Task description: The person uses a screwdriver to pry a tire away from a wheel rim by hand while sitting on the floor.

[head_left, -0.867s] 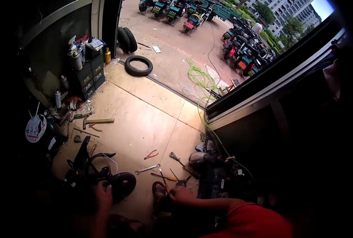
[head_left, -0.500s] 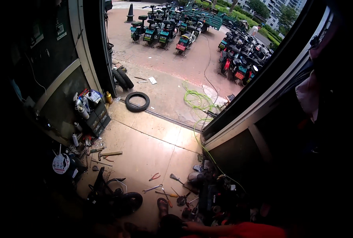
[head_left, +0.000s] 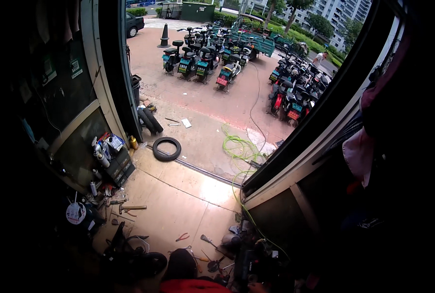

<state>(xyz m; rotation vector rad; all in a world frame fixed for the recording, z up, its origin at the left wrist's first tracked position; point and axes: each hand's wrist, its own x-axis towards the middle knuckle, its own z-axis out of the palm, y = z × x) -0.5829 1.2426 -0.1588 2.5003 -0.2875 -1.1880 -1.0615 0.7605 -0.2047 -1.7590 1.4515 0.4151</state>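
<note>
My left hand is not in view. At the dark lower edge, right of my red clothing [head_left: 193, 286], a dim skin-toned patch looks like my right hand [head_left: 257, 287]; its fingers and anything in them are lost in shadow. Nearest to it is a dark case or box [head_left: 249, 266] among cluttered parts. My dark-clad knee [head_left: 181, 263] covers part of the floor. Around it lie red-handled pliers [head_left: 182, 237], a screwdriver with an orange handle [head_left: 203, 259] and a brush-like tool [head_left: 206, 239]. A black wheel [head_left: 154, 263] on a dark frame stands left of the knee.
A hammer [head_left: 133, 208] lies at left, below spray cans [head_left: 101, 158] by black boxes [head_left: 120, 168]. A tyre [head_left: 166, 149] lies by the door track. A green hose [head_left: 237, 146] runs in past the right door frame. Parked scooters [head_left: 203, 63] and a person [head_left: 320, 58] are outside.
The view has tilted up, so the floor things sit lower. My knee now covers the wrench. The right forearm and hand, earlier plain at the lower edge, have mostly left the visible area.
</note>
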